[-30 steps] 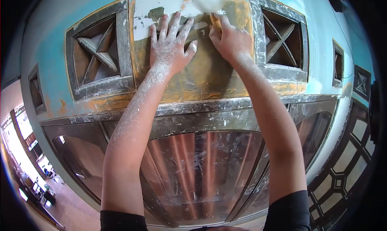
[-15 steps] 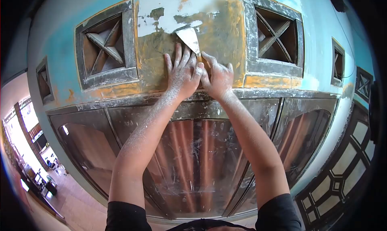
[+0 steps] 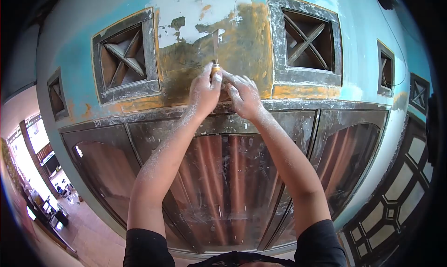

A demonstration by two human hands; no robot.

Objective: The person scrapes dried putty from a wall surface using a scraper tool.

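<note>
A putty knife (image 3: 216,48) points up against the wall, its thin metal blade seen nearly edge-on. My left hand (image 3: 205,92) is closed around its wooden handle, with the thumb along the near side. Close beside it, my right hand (image 3: 244,97) has its index finger reaching to the handle and its thumb apart below; its other fingers are loosely bent. The handle's lower end is hidden by my hands. Pale dust coats both hands and forearms. Behind them is a wall patch (image 3: 186,67) of bare brownish plaster with ragged white paint above.
Square wooden vents with crossed bars flank the patch, one left (image 3: 125,60) and one right (image 3: 309,41). Below runs a dusty ledge (image 3: 172,111) over dark framed glass panels (image 3: 223,183) with reddish curtains behind. A patterned door (image 3: 391,197) is at the right; a bright doorway opens left.
The putty knife has turned from showing its broad blade to nearly edge-on. My left hand has gone from fingers spread by the blade to gripping the handle; my right hand's grip has loosened.
</note>
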